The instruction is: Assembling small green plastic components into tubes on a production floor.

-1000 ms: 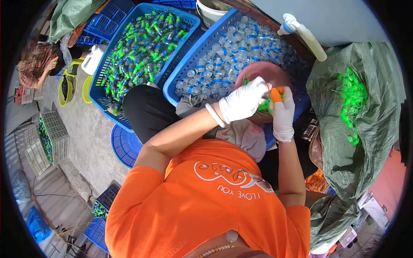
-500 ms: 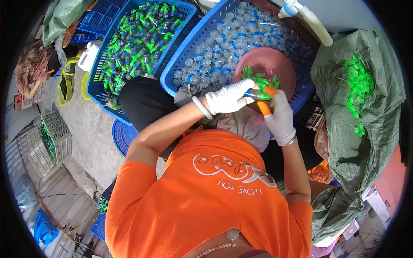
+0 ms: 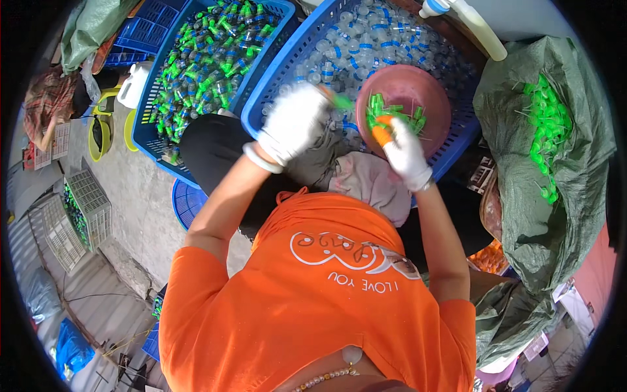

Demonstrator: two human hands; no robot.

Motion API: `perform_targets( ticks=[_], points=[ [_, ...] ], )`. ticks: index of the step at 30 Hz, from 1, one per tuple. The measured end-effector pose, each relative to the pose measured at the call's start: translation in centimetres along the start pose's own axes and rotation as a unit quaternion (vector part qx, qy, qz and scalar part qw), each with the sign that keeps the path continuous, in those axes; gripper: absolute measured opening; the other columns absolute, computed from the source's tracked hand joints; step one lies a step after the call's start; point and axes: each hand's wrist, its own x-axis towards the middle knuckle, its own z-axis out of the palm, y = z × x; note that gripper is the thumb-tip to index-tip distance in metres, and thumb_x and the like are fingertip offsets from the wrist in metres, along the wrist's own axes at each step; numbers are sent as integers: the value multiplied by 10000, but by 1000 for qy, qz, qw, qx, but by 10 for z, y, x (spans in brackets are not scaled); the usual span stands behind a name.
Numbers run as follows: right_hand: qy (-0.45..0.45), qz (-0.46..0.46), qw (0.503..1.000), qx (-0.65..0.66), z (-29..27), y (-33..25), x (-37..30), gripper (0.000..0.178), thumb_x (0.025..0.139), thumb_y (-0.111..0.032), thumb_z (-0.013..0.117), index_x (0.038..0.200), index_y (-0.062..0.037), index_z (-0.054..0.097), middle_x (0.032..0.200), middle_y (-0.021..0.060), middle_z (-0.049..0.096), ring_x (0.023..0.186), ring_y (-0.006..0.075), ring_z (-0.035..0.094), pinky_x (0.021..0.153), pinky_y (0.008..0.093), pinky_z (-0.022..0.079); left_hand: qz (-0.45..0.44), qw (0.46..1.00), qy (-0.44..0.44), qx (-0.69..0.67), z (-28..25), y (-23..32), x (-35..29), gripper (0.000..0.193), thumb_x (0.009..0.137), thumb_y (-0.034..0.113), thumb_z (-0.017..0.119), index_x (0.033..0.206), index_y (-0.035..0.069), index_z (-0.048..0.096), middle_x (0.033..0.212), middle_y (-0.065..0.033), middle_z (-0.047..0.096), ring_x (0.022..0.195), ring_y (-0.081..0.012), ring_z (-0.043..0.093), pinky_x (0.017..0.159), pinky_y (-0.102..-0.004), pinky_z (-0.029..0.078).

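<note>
My left hand [image 3: 294, 124], in a white glove and blurred by motion, is at the near edge of the clear-bottle basket. It is closed round a small bottle with a green top [image 3: 341, 102]; the glove hides most of the bottle. My right hand [image 3: 406, 157], gloved in white with orange fingertips, reaches over the near rim of a pink bowl [image 3: 433, 98]. Its thumb and forefinger are a little apart, beside the thin-tipped green caps [image 3: 395, 112] in the bowl. The bowl rests on the small clear bottles with blue bands [image 3: 366, 49] that fill a blue basket [image 3: 274, 78].
At the left, another blue basket [image 3: 147, 98] holds many dark, green-topped bottles [image 3: 209, 72]. More green caps [image 3: 545, 137] lie on a green woven sack [image 3: 513, 111] at the right. A grey cloth [image 3: 372, 183] covers my lap. Another person [image 3: 49, 108] sits far left.
My hands have parted. The left has moved left with the green-topped bottle, away from the bowl. The right has let go of that bottle and dropped to the caps in the bowl.
</note>
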Motion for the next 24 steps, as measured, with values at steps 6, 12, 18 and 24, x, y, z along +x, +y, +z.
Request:
perform_targets(
  ticks=[6,12,18,24],
  points=[
    [11,12,851,-525,-30,27,47,317,765,-150,649,1062,-39,633,1015,118,599,974,291,568,814,411,469,-156,956,150,195,-22,-34,16,348,721,51,644,1066,73,610,982,-145,616,863,-327,594,749,-400,480],
    [-7,50,809,-586,-24,36,52,301,752,-206,655,1023,-76,632,1031,106,590,1004,304,563,807,481,466,-162,972,-8,171,82,-78,49,202,765,76,585,963,56,621,964,-166,622,903,-352,600,762,-426,506],
    [98,3,875,-474,-43,25,33,234,784,-149,628,998,-58,600,997,134,586,940,315,576,791,451,467,-127,978,-69,148,103,-102,50,143,796,78,583,935,53,609,941,-176,622,909,-340,610,769,-400,509],
    [215,-140,910,-326,-68,-42,29,180,814,-84,611,977,-19,572,917,149,583,838,342,575,767,426,459,-151,872,45,-463,77,-47,85,182,896,157,629,1023,49,556,1016,-75,626,911,-161,589,796,-320,492]
  ],
)
